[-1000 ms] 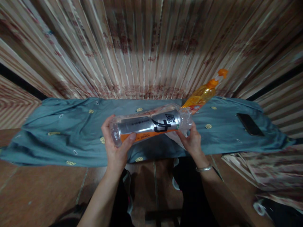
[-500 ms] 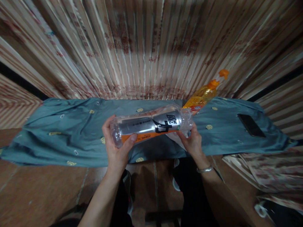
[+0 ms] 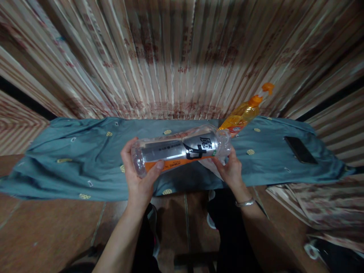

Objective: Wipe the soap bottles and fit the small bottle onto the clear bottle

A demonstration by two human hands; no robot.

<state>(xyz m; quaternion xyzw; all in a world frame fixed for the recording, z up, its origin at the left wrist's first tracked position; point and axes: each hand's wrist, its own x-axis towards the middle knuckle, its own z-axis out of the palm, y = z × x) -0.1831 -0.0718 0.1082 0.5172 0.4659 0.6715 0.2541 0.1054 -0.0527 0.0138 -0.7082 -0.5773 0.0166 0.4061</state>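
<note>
A clear plastic bottle point(image 3: 179, 149) with a silver and orange label lies sideways across both my hands, above the cloth. My left hand point(image 3: 140, 176) is wrapped round its base end, thumb across the label. At the neck end, my right hand point(image 3: 231, 167) grips it from below, its fingers partly hidden behind the bottle. Some whitish material point(image 3: 212, 167) shows under the neck by my right hand; I cannot tell what it is. Just beyond the neck stands a bottle of yellow-orange liquid point(image 3: 240, 115) with an orange pump top, its lower part hidden.
A teal cloth point(image 3: 85, 159) with yellow patterns covers the long narrow surface. A dark phone point(image 3: 300, 150) lies on its right part. Pleated patterned curtains point(image 3: 170, 68) hang behind and at the sides. Below are the tiled floor point(image 3: 71, 223) and my legs.
Both hands keep the same grip on the clear bottle. The whole view has shifted very slightly; nothing else has visibly moved.
</note>
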